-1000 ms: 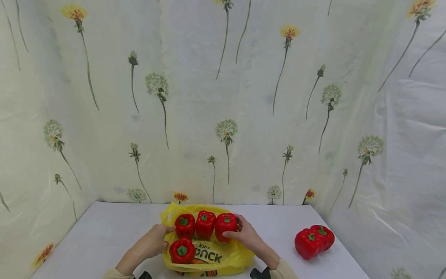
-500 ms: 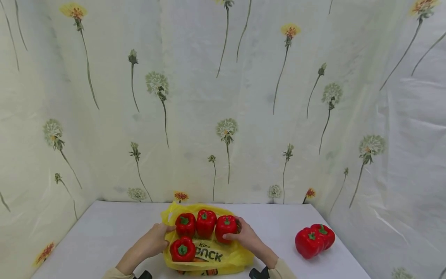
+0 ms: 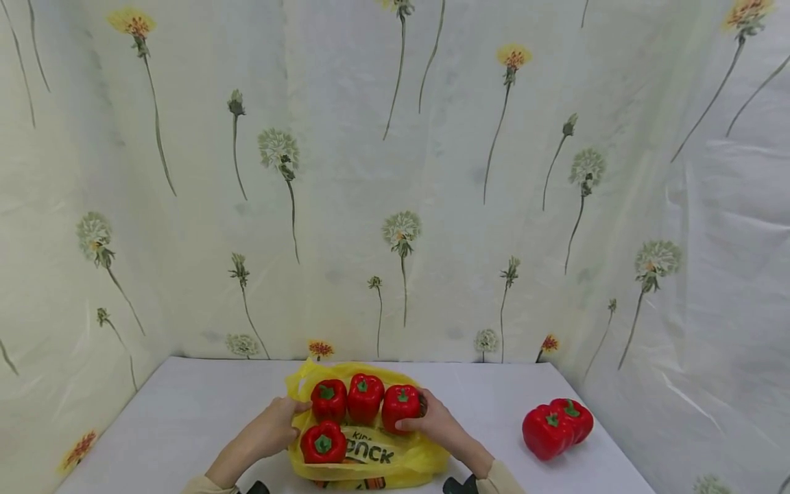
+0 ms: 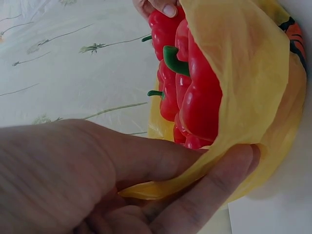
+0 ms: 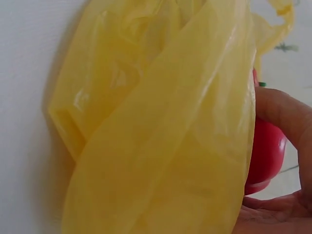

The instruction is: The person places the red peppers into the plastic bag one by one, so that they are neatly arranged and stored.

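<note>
In the head view, we see four peppers (image 3: pixel 364 398) in the bag (image 3: pixel 421 454), the rightmost gripped by the right hand (image 3: pixel 439 423), and two more peppers (image 3: pixel 546 431) on the table (image 3: pixel 197 398); left wrist, the left hand (image 4: pixel 105 168) pinches the bag's edge between its fingers; right wrist, the hand clasps a pepper.

A thin, creased yellow plastic bag (image 3: pixel 426 461) with dark lettering lies open on the bench (image 3: pixel 204 401), its left edge pinched by the left hand (image 3: pixel 276 427). Inside are four glossy red peppers (image 3: pixel 365 399) with green stems: three in a back row, one at front left. The right hand (image 3: pixel 439 417) grips the rightmost pepper (image 3: pixel 398 407).
</note>
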Tool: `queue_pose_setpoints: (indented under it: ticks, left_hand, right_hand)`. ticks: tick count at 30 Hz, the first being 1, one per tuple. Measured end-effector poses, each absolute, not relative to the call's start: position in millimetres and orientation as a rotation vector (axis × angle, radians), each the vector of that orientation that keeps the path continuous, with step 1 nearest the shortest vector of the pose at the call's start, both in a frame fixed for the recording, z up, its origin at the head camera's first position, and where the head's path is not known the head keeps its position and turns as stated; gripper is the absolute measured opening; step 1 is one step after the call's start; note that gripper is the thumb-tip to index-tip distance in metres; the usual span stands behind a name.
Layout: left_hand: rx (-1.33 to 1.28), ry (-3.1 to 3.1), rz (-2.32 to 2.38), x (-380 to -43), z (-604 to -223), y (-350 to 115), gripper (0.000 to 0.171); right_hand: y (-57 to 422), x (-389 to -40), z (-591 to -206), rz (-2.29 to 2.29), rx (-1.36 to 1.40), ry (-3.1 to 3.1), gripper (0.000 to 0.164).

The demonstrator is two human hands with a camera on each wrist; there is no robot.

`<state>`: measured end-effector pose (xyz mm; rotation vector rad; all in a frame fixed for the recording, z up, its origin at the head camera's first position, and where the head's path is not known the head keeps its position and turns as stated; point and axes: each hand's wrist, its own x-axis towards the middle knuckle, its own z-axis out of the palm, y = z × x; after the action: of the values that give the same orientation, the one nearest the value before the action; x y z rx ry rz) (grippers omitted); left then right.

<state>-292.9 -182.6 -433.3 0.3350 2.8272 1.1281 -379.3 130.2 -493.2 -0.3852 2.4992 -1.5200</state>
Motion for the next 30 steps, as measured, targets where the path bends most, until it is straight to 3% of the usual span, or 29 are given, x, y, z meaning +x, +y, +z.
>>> queue_pose_setpoints:
  ticks: [16, 30]
  left_hand:
    - [0.375, 2.831, 1.133, -293, -435, -183, 0.05]
    - [0.364, 2.839, 1.131, -292, -435, -183, 0.051]
  right_hand:
    - [140, -375, -479, -1.556, -0.417, 2.421, 0.094]
    - [150, -368, -460, -1.619, -0.41, 2.38, 0.088]
